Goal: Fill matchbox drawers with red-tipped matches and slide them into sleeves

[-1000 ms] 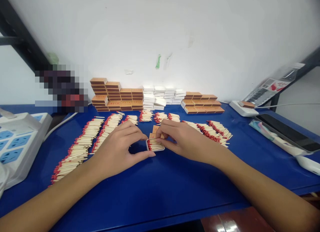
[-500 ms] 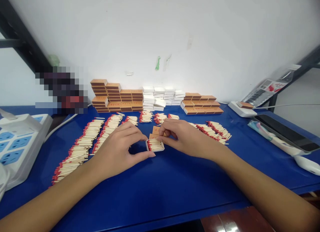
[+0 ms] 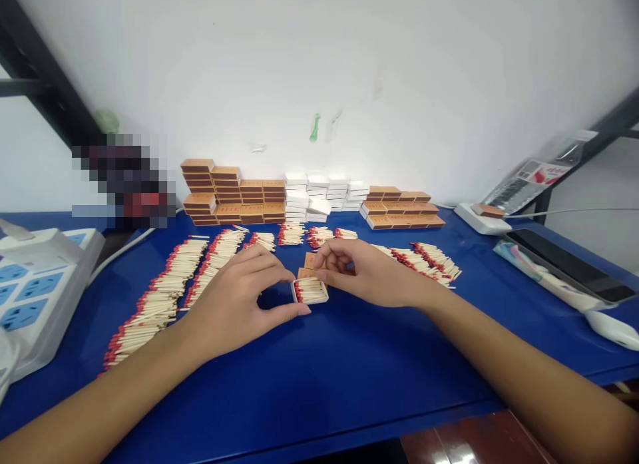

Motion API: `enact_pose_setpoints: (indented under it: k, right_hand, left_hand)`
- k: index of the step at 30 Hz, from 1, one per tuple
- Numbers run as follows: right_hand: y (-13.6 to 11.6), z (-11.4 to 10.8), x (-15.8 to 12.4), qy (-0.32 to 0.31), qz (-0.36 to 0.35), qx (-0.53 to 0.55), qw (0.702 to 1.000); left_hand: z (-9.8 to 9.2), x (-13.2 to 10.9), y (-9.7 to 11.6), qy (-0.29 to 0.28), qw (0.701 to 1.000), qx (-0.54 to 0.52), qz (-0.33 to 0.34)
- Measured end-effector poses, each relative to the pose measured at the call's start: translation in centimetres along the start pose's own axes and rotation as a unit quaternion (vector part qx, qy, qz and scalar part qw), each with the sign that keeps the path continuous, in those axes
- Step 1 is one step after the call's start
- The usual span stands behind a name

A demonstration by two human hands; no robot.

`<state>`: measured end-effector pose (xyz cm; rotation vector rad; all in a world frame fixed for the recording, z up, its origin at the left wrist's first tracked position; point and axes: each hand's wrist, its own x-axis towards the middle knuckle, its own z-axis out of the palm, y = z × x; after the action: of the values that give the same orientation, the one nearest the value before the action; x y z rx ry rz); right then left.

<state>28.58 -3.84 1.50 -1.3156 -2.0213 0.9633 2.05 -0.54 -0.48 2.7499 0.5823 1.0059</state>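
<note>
A small white matchbox tray (image 3: 310, 300) filled with red-tipped matches lies on the blue table (image 3: 319, 384). My left hand (image 3: 249, 291) holds the tray's left end between thumb and index finger. At its right end is my right hand (image 3: 349, 267), fingers curled together at the top right corner; anything between those fingertips is too small to make out. Just behind the tray are orange matchbox covers (image 3: 310, 260), partly hidden by my right hand. Rows of loose matches (image 3: 154, 304) spread to the left, with another group (image 3: 434, 261) on the right.
Stacked orange matchboxes (image 3: 252, 212) and white trays (image 3: 307, 201) line the wall, with more orange boxes (image 3: 404, 211) beside them. A power strip (image 3: 50, 284) stands at left. On the right are a phone (image 3: 569, 264), a bottle (image 3: 539, 174) and a white adapter (image 3: 482, 219).
My right hand has shifted slightly up and left at the tray's right corner, and its forearm has moved a little. My left hand and the tray stay in place.
</note>
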Motion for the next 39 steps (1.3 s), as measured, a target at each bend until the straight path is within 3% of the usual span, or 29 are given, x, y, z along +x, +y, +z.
enact_pose_setpoints:
  k: [9, 13, 16, 19, 23, 39]
  right_hand:
    - [-0.1, 0.6, 0.0, -0.009, -0.015, -0.012, 1.0]
    - [0.7, -1.8, 0.1, 0.071, 0.002, -0.102, 0.992]
    - [2.2, -4.4, 0.1, 0.136, 0.019, -0.242, 0.96]
    - [3.8, -6.2, 0.2, 0.102, 0.028, -0.327, 0.939]
    - [4.7, -6.7, 0.4, 0.056, 0.033, -0.326, 0.943]
    - [3.9, -6.3, 0.2, 0.05, 0.047, -0.286, 0.956]
  left_hand:
    - [0.1, -0.1, -0.1, 0.0, 1.0, -0.004, 0.0]
    - [-0.1, 0.0, 0.0, 0.0, 1.0, 0.003, -0.004]
    - [-0.2, 0.0, 0.0, -0.002, 1.0, 0.003, -0.011]
    - [-0.3, 0.0, 0.0, -0.003, 1.0, 0.003, -0.011]
    - [-0.3, 0.0, 0.0, -0.002, 1.0, 0.01, -0.018]
    - [-0.4, 0.0, -0.1, -0.007, 1.0, 0.01, -0.02]
